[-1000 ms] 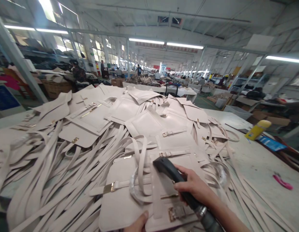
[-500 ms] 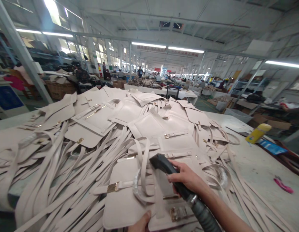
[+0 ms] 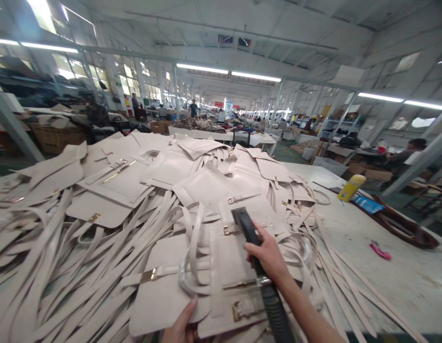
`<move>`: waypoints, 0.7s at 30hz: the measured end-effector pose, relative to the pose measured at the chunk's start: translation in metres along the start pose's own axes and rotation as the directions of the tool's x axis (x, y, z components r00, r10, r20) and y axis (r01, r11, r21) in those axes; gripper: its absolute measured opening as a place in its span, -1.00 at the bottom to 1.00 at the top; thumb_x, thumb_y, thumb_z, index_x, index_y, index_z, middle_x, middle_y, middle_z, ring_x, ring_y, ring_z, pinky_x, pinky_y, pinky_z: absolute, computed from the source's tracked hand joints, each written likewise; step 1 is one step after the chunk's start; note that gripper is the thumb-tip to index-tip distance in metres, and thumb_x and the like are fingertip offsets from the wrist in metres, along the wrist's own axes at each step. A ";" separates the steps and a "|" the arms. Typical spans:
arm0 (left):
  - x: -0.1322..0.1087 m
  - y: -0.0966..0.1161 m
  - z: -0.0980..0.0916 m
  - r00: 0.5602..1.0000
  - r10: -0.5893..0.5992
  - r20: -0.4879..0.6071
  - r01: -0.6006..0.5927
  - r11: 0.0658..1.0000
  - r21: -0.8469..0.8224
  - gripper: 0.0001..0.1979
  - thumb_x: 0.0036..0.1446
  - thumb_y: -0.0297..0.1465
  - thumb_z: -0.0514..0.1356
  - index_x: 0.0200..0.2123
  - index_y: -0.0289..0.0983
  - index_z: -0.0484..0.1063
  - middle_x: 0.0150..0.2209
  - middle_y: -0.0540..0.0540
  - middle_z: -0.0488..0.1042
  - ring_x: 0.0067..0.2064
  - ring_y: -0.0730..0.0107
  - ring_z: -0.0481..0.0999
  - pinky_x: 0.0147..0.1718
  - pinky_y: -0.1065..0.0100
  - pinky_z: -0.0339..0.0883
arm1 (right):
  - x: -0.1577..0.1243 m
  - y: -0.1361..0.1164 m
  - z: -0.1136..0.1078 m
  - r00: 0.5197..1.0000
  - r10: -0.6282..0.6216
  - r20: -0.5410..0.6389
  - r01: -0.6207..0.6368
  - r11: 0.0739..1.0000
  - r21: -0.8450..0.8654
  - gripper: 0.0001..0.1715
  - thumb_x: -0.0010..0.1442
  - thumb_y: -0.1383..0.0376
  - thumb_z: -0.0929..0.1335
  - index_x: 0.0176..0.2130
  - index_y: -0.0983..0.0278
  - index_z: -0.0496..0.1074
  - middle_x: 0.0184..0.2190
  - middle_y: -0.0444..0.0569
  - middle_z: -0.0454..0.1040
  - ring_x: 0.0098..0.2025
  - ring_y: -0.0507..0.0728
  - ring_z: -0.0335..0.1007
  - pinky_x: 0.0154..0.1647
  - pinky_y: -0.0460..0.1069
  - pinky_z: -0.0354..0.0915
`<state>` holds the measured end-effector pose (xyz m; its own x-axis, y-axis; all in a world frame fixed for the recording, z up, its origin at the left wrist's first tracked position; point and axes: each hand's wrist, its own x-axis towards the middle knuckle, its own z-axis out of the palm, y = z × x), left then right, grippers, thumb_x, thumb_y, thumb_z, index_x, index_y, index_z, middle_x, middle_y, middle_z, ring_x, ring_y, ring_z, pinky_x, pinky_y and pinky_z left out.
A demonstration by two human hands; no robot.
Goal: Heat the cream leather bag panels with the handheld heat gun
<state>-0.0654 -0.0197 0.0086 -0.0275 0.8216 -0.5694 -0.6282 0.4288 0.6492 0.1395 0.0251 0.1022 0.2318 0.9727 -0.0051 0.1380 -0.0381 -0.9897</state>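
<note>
My right hand (image 3: 269,255) is wrapped round a black nozzle (image 3: 250,238) joined to a ribbed black hose (image 3: 276,307). The nozzle's flat head is over the upper part of a beige bag panel (image 3: 228,259) with gold buckles; whether it touches cannot be seen. At the lower edge of the bag, my left hand (image 3: 183,321) grips with the thumb on top and fingers mostly hidden beneath. Left of the panel is the bag's flap (image 3: 167,297) with a gold clasp (image 3: 148,275). A handle with clear wrapping (image 3: 185,271) loops up between them.
More beige bags (image 3: 199,186) are heaped across the table, with long straps (image 3: 110,271) trailing toward me. On the right lie pink-handled snips (image 3: 380,251), a yellow bottle (image 3: 351,187), a blue packet (image 3: 367,204) and a brown coil (image 3: 408,231). Other people sit and stand farther off.
The nozzle has swung from the bag's left side by the handle to its upper right, its hose now steeper. The whole view has shifted right. My left hand keeps its hold at the lower edge.
</note>
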 end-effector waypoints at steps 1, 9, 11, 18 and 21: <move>-0.001 0.004 0.002 0.999 0.051 -0.006 -0.051 0.999 -0.010 -0.54 -0.05 -0.63 0.18 -0.01 -0.43 0.28 -0.27 -0.21 0.53 -0.16 0.09 0.48 -0.22 0.20 0.45 | -0.009 0.003 -0.020 0.999 0.023 -0.033 -0.023 1.000 -0.012 -0.17 -0.08 0.34 0.34 0.17 0.19 0.03 -0.65 -0.27 0.36 -0.71 0.04 0.29 -0.77 -0.12 0.23; 0.021 -0.003 -0.001 0.999 -0.030 -0.037 0.030 0.999 -0.019 -0.62 0.02 -0.64 0.12 -0.04 -0.50 0.29 -0.29 -0.24 0.53 -0.20 0.17 0.51 -0.20 0.22 0.43 | -0.026 0.053 -0.085 0.982 0.149 -0.114 -0.159 0.984 -0.078 -0.13 -0.08 0.23 0.35 0.16 0.39 0.01 -0.80 -0.23 0.36 -0.79 0.09 0.23 -0.80 -0.08 0.21; 0.021 -0.005 0.000 0.999 -0.040 -0.023 0.040 0.999 0.000 -0.68 0.02 -0.63 0.12 -0.09 -0.51 0.33 -0.30 -0.25 0.53 -0.20 0.16 0.51 -0.22 0.23 0.43 | -0.011 0.060 -0.081 0.980 0.125 -0.158 -0.142 0.985 -0.103 -0.11 -0.08 0.20 0.35 0.17 0.40 0.00 -0.81 -0.25 0.34 -0.80 0.09 0.23 -0.81 -0.08 0.19; 0.011 0.010 -0.002 0.994 -0.064 0.090 0.057 0.995 0.077 -0.69 0.03 -0.46 0.17 -0.12 -0.46 0.38 -0.25 -0.26 0.51 -0.21 0.15 0.51 -0.30 0.24 0.43 | -0.005 0.054 -0.094 0.965 0.075 -0.250 -0.109 0.986 -0.126 -0.03 -0.08 0.12 0.38 0.20 0.33 -0.05 -0.74 -0.24 0.39 -0.73 0.10 0.29 -0.75 -0.07 0.23; 0.011 0.017 -0.001 0.979 -0.060 0.192 0.046 0.996 0.078 -0.69 0.03 -0.37 0.18 -0.15 -0.41 0.41 -0.23 -0.22 0.51 -0.24 0.22 0.51 -0.27 0.30 0.40 | -0.037 0.049 -0.098 0.976 0.136 -0.171 -0.155 0.982 -0.108 -0.01 -0.09 0.12 0.39 0.21 0.29 -0.06 -0.71 -0.22 0.41 -0.71 0.11 0.29 -0.72 -0.07 0.24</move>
<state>-0.0771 -0.0033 0.0127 0.1605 0.8511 -0.4999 -0.5665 0.4942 0.6594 0.2316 -0.0355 0.0683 0.4101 0.9048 -0.1146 0.2033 -0.2132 -0.9556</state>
